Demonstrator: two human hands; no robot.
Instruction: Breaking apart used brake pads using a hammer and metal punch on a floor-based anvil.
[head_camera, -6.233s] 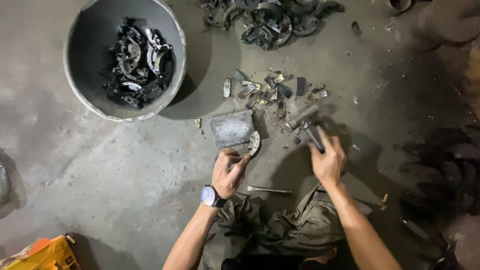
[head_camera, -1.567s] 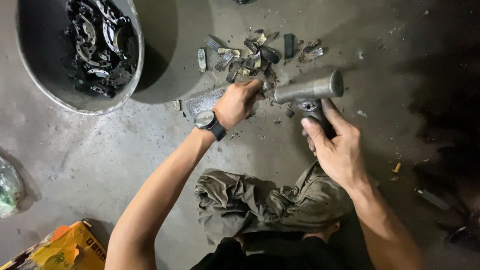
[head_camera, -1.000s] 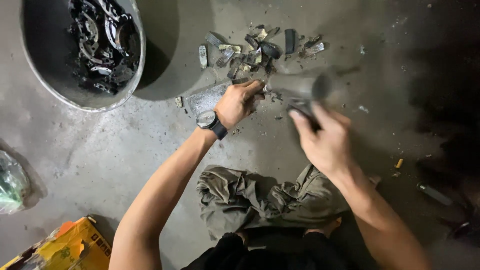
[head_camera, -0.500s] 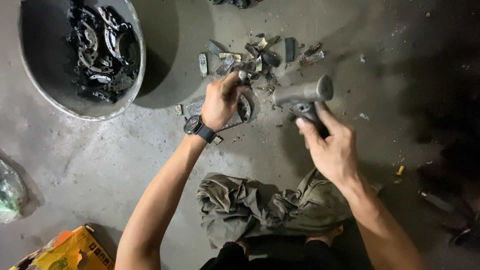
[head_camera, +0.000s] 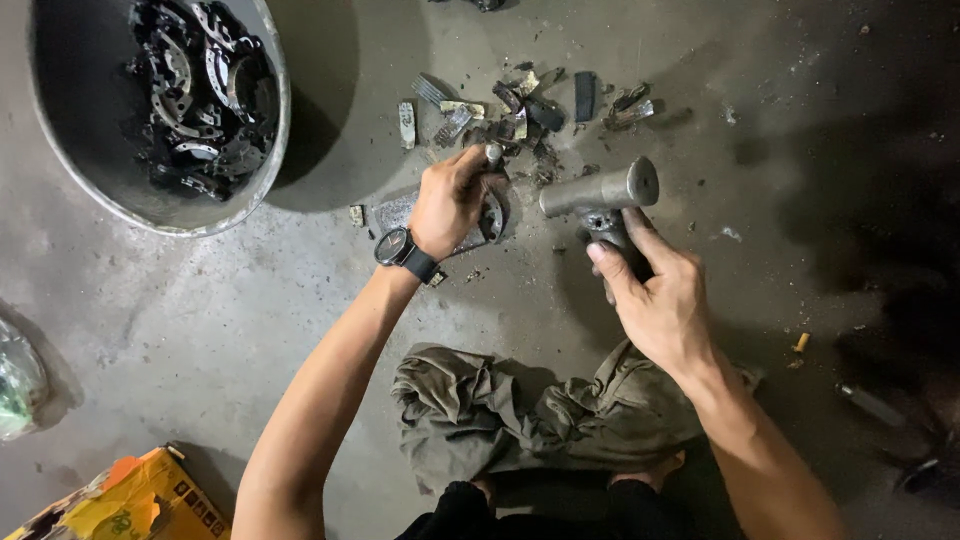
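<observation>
My left hand (head_camera: 452, 195), with a black wristwatch on the wrist, grips a short metal punch (head_camera: 492, 155) held upright over a curved brake shoe (head_camera: 490, 215) that lies on a grey metal block (head_camera: 395, 212). My right hand (head_camera: 655, 295) is closed on the handle of a heavy grey hammer (head_camera: 600, 190), whose cylindrical head hangs level just right of the punch, a little apart from it.
A large grey tub (head_camera: 270, 150) at the upper left holds several dark brake shoes. Broken lining bits and metal scraps (head_camera: 520, 100) lie beyond the block. An olive cloth (head_camera: 530, 415) covers my lap. A yellow-orange box (head_camera: 130, 500) and a plastic bag (head_camera: 15, 380) lie at the left.
The hammer swung down toward the punch and rose again. My left hand shifted slightly on the punch and brake shoe. Six seconds ago both hands rested nearer my lap.
</observation>
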